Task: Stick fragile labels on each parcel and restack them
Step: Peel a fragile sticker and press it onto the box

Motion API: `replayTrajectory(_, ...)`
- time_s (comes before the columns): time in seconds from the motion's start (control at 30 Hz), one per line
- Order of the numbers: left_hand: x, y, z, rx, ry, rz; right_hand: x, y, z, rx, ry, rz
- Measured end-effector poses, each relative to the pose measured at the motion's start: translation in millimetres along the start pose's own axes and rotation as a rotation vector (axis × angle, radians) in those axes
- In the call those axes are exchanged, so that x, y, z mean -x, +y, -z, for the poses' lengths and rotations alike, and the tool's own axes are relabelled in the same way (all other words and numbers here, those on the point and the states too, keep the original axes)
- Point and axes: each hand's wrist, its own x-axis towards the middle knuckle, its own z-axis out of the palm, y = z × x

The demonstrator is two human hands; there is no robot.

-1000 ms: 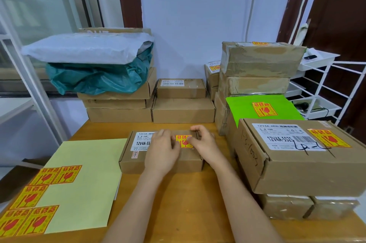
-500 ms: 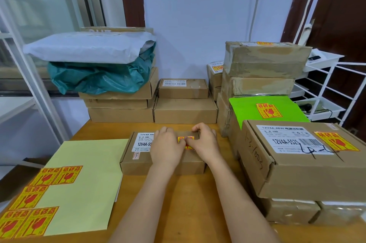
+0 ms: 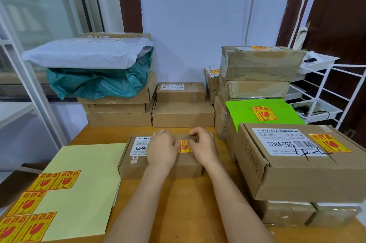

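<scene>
1. Wooden table [image 3: 190, 211]: carries all parcels and, at its left, a pale yellow backing sheet [image 3: 83, 189] with unused yellow-and-red fragile labels [image 3: 27, 215] at the sheet's left edge
2. Large labelled parcel [image 3: 309, 165], right foreground: rests on two taped boxes. White shipping label reads "12V4A 48W" and "12V4A-5525", with black pen marks over the barcode; a fragile sticker sits at its right end
3. Green mailer [image 3: 263, 113]: lies behind the large parcel and bears one fragile sticker
4. Small parcel [image 3: 158, 161], table centre: lies flat. Its white label shows "12V4A" and "12V4A-", the rest hidden by the left hand
5. Left hand [image 3: 161, 148]: palm down on the small parcel's top, fingers extended toward the far edge, thumb beside the sticker; it grasps nothing
6. Right hand [image 3: 204, 145]: palm down on the same top, fingers loosely bent over the far right corner, thumb beside the sticker; whether it grips the box cannot be determined
7. Fragile sticker [image 3: 184, 146]: lies on the small parcel's top between both thumbs, partly covered
</scene>
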Motion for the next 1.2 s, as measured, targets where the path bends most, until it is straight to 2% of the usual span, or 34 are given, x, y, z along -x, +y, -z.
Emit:
replayTrajectory(0.23, -3.2, -15.5, 3.7, 0.199, -0.026, 0.002, 0.0, 7.0, -1.0, -0.092, -0.001, -0.03)
replayTrajectory(0.43, 14.6, -34.7, 18.3, 0.311, -0.057, -0.092, 6.0, 9.6, -3.3, -0.183, -0.01, -0.051)
replayTrajectory(0.6, 34.8, -61.4, 42.9, 0.359, 0.234, -0.019, 11.6, 7.1, 0.0, -0.275, 0.054, -0.1)
replayTrajectory(0.67, 41.3, -70.5, 47.2, 0.343, 0.285, 0.061, 14.8, 5.4, 2.7, -0.297, 0.081, -0.138)
replayTrajectory(0.87, 53.4, -89.3, 34.1, 0.372, 0.159, 0.267, 29.2, 6.1, 5.6, -0.243, 0.117, -0.241)
replayTrajectory(1.07, 50.7, -100.0, 27.4, 0.446, 0.122, 0.279, 53.6, 5.1, 3.0, -0.182, 0.152, -0.211)
replayTrajectory(1.2, 51.8, -103.0, 27.6, 0.409, 0.12, 0.252, 66.7, 4.7, -0.5, -0.117, 0.153, -0.162)
